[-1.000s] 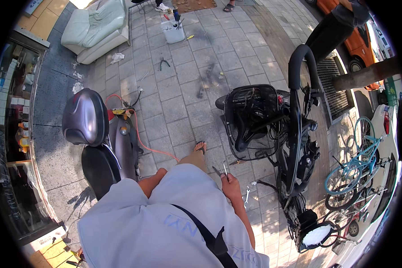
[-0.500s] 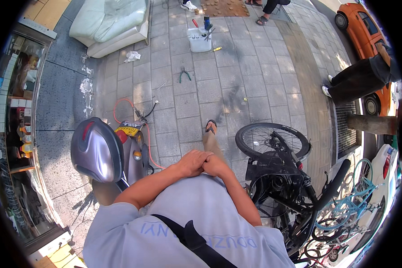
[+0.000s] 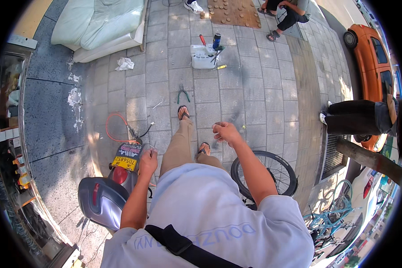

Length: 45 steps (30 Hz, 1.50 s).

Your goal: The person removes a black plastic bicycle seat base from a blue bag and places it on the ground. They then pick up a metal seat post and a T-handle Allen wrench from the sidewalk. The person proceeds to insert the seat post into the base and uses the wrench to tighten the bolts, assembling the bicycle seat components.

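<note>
My left hand [image 3: 148, 162] is closed beside the rear of a silver scooter [image 3: 131, 178]. A small pale bit shows at its fingertips, too small to name. Out ahead of my body, my right hand [image 3: 226, 133] hangs over the paving with its fingers curled in; whatever they may hold is hidden. Just past my forward foot lie green-handled pliers [image 3: 183, 94], jaws pointing away from me. Farther off stands a white open tool container [image 3: 202, 60], with a red-handled tool [image 3: 203, 40] and a dark blue can [image 3: 216, 41] at its far side. A yellow-handled screwdriver [image 3: 219, 67] lies beside it.
An orange hose [image 3: 107, 127] loops near the scooter. A bicycle wheel [image 3: 295, 176] lies right of my legs. A pale sofa [image 3: 98, 27] is far left; a game board [image 3: 236, 12] with round pieces is at the top. A person in black trousers [image 3: 353, 116] stands at right.
My hands have parted from in front of my waist, the left toward the scooter, the right forward. I have moved forward, and both my feet now show.
</note>
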### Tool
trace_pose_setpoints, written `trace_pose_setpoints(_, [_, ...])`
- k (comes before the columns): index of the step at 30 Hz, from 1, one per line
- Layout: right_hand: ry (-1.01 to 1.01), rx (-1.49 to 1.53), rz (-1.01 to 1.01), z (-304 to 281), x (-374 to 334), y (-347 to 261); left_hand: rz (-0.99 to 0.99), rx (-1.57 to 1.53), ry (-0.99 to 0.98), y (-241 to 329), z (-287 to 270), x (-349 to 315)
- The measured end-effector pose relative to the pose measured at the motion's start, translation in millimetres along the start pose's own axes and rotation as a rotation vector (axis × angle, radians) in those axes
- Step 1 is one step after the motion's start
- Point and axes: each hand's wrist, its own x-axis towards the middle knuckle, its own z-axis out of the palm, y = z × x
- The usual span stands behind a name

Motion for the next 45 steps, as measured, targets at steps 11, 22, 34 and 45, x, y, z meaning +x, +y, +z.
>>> trace_pose_setpoints(11, [0.462,0.054,0.036,-54,331,-128,-0.222,-0.106,-0.046,49,-10,163])
trace_pose_setpoints(22, [0.722,-0.136,-0.188,-104,583,-156,-0.234,0.192,-0.074,133,33,194])
trace_pose_setpoints(34, [0.794,0.11,-0.32,-103,629,-156,-0.35,0.302,-0.199,177,61,199])
trace_pose_setpoints(45, [0.786,0.875,-0.034,-110,447,-247,-0.154,0.393,-0.184,185,41,224])
